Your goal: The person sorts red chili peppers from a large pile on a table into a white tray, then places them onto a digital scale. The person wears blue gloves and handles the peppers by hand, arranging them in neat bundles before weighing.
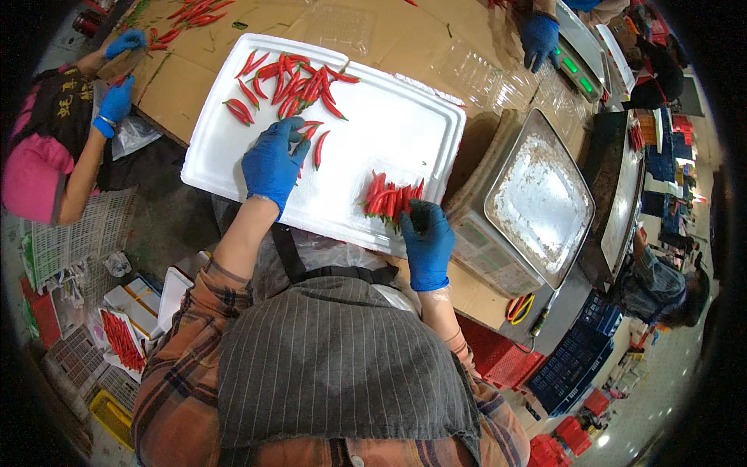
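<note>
A white foam tray (373,117) lies before me, with a loose heap of red chili peppers (292,84) in its upper left part. My left hand (271,163), in a blue glove, is over the tray's left side, its thumb and forefinger at a red chili (310,132); whether they grip it I cannot tell. A single chili (317,150) lies just right of these fingertips. At the tray's lower right, a row of chilies (391,197) lies side by side, stems towards me, on what looks like clear plastic. My right hand (429,242), gloved in blue, touches the right end of this row with bent fingers.
Right of the tray stands a scale with a worn metal pan (540,198); red and yellow-handled scissors (519,308) lie below it. Clear plastic containers (484,76) rest on the cardboard beyond. A co-worker's gloved hands (117,105) are at the left, another's gloved hand (540,41) at the top right.
</note>
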A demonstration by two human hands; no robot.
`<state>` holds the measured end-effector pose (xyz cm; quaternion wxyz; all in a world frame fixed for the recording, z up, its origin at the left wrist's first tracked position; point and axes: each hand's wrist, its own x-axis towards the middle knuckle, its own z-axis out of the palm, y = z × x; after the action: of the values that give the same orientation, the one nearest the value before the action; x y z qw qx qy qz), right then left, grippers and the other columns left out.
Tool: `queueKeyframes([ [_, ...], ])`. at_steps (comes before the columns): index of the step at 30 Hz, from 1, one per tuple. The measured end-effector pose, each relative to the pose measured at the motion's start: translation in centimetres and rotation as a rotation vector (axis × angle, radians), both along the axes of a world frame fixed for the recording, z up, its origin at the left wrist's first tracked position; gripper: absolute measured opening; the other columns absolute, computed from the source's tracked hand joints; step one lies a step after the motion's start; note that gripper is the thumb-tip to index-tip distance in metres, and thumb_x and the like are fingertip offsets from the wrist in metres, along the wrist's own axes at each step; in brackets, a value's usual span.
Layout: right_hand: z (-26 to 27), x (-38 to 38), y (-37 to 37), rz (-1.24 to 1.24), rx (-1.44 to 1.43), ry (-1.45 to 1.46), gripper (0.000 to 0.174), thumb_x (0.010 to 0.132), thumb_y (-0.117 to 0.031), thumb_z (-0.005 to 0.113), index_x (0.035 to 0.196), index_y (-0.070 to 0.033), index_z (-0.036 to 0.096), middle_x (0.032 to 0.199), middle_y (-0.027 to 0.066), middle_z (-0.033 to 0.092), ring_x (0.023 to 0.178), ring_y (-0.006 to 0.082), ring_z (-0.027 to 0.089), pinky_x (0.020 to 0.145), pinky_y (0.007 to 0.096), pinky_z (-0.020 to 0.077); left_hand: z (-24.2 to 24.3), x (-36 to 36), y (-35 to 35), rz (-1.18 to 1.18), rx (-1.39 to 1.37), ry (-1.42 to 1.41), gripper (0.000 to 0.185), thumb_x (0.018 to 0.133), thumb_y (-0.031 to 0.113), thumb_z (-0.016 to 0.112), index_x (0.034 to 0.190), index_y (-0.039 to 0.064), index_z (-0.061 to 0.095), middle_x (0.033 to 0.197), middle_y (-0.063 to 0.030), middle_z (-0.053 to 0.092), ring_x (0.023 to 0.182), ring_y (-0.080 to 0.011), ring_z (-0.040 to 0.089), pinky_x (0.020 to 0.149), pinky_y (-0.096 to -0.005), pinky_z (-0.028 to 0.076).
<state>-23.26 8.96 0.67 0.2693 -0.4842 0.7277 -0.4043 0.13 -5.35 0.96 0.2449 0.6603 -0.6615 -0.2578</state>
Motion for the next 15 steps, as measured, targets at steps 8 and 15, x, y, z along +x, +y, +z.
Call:
queueKeyframes([
  [8, 2.5, 0.0, -0.5, 0.019, -0.061, 0.039, 0.016, 0.081, -0.003, 0.071, 0.096, -0.004, 0.065, 0.087, 0.0104, 0.064, 0.074, 0.0191, 0.063, 0.068, 0.0296, 0.0502, -0.2, -0.3, 0.5, -0.098, -0.006, -0.283, 0.032, 0.077, 0.022, 0.073, 0.106, 0.013, 0.062, 0.095, -0.0080, 0.067, 0.087, -0.0265, 0.064, 0.074, -0.0379, 0.052],
  [15, 5.3, 2.5, -2.7, 0.211, -0.304, 0.202, 0.037, 0.073, 0.003, 0.074, 0.107, -0.008, 0.066, 0.105, 0.0109, 0.063, 0.098, 0.0241, 0.063, 0.083, 0.0296, 0.0499, 2.6, -1.4, 2.4, -0.347, 0.041, 0.385, 0.024, 0.077, 0.003, 0.068, 0.101, 0.007, 0.066, 0.100, -0.0102, 0.066, 0.094, -0.0208, 0.064, 0.083, -0.0318, 0.050],
])
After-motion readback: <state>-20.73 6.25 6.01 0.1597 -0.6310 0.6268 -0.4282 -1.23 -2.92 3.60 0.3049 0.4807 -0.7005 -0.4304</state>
